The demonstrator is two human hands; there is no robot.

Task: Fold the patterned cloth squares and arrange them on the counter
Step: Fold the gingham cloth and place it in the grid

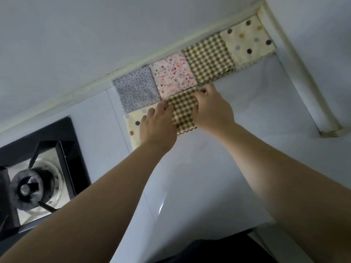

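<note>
Folded cloth squares lie in a row along the wall: a grey dotted square (136,89), a pink speckled square (173,74), a green checked square (208,57) and a cream polka-dot square (247,41). In front of that row sit a second cream polka-dot square (133,126) and a second green checked square (183,112). My left hand (157,128) holds the checked square's left edge and covers part of the cream one. My right hand (210,108) pinches that checked square's far right corner.
A black gas stove (38,168) with a burner stands at the left on the white counter (218,168). A wall corner with a cream pipe (296,73) bounds the right. The counter's front edge lies near my body.
</note>
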